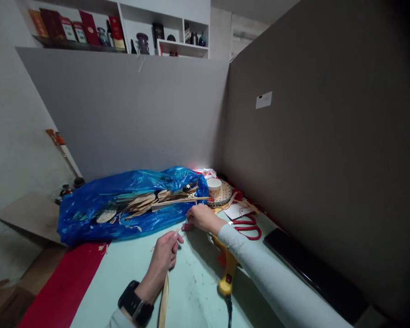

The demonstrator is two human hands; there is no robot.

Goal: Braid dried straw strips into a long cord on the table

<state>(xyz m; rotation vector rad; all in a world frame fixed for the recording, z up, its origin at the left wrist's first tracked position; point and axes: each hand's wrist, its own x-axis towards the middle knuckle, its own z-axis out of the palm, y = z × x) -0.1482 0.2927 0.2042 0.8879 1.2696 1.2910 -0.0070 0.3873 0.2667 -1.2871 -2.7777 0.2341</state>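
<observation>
Bamboo strip (164,298) runs up from the table's near edge into my left hand (164,256), whose fingers are closed around it. My right hand (202,217) lies curled just beyond, fingertips at 1 small pink object (186,226); I cannot tell whether it grips. Blue bag (89,205) of strips lies along the far edge. Yellow glue gun (227,273) and red scissors (248,227) lie beside my right forearm.
</observation>
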